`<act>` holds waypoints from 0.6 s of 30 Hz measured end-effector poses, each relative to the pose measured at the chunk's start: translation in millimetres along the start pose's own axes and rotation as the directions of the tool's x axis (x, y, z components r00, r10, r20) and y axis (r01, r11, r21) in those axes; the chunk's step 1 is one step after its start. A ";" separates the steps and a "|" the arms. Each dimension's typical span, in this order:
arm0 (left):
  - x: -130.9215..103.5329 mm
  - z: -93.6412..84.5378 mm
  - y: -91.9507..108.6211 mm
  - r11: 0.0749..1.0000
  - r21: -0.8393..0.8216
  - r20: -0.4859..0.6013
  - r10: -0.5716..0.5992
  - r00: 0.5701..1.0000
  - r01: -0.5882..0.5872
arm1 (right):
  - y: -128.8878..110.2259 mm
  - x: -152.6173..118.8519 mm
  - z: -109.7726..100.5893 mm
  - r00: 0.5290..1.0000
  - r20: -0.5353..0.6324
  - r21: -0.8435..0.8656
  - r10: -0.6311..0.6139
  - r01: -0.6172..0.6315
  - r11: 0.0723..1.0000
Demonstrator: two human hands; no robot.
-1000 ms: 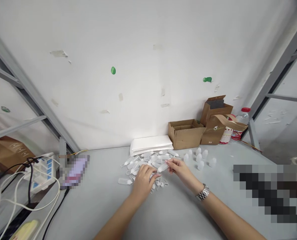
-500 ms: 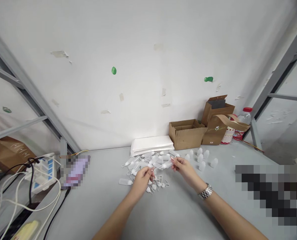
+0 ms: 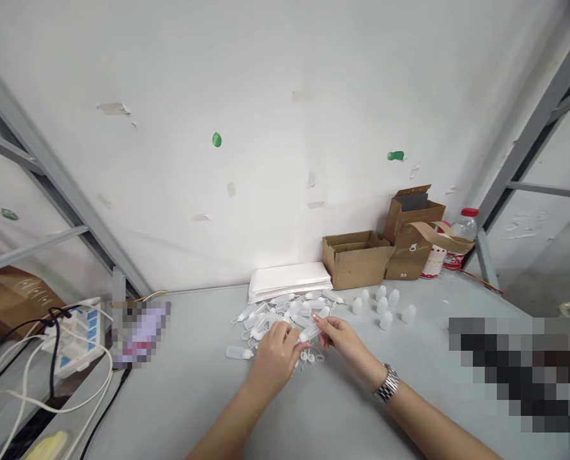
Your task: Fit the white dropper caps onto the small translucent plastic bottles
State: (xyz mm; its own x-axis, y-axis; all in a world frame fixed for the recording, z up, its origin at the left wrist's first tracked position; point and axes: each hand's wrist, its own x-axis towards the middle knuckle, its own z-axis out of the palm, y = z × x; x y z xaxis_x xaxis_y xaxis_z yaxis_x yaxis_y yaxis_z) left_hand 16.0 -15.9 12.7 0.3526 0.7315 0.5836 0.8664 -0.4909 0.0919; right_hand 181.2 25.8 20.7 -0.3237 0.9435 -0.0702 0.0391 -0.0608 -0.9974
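Note:
My right hand [image 3: 337,340], with a metal watch on its wrist, grips a small translucent plastic squeeze bottle [image 3: 310,332] between thumb and fingers. The bottle lies slantwise, its lower left end meeting my left hand [image 3: 276,352]. My left fingers are curled and closed around that end, hiding its tip. Behind both hands spreads a pile of similar squeeze bottles [image 3: 256,319] with thin looped straps. Several small white caps [image 3: 310,358] lie just below the hands, partly covered by my left hand. One separate bottle [image 3: 238,352] rests left of my left hand.
Several small frosted pieces [image 3: 385,319] stand to the right. White flat packs [image 3: 289,281], an open cardboard box [image 3: 356,262] and a brown paper bag [image 3: 407,252] line the wall. A power strip [image 3: 78,338] with cables and a blurred phone-like object [image 3: 144,332] are left.
My left hand has moved slightly right and turned over, closing on the bottle's end. My right hand has come a little down and left with the bottle, so the hands are closer together.

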 end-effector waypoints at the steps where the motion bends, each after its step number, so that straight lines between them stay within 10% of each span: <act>1: 0.4 -0.8 0.1 1.000 -0.011 0.023 0.007 1.000 -0.007 | 0.5 -0.2 0.8 1.000 0.000 -0.007 0.002 -0.002 1.000; 7: 0.6 -1.8 -0.4 0.943 -0.267 0.184 -0.154 0.971 0.201 | 4.7 1.1 -2.6 0.993 0.092 0.018 -0.076 0.074 0.997; 13: 4.7 3.5 -3.9 0.459 -0.665 0.430 -0.409 0.805 0.589 | -0.6 0.1 -8.2 0.957 0.174 0.013 -0.233 0.234 0.972; 18: 6.0 1.2 -3.3 0.470 -0.679 0.400 -0.407 0.821 0.564 | 2.2 0.4 -7.0 0.967 0.212 -0.078 -0.144 0.164 0.983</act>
State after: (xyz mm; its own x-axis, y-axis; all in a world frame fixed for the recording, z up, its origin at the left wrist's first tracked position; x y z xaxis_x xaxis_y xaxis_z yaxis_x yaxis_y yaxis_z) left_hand 15.7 -9.4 14.9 0.0786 0.9898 0.1190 0.3656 -0.1397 0.9202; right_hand 187.8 28.3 18.6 -0.5190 0.8517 0.0723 0.0588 0.1200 -0.9910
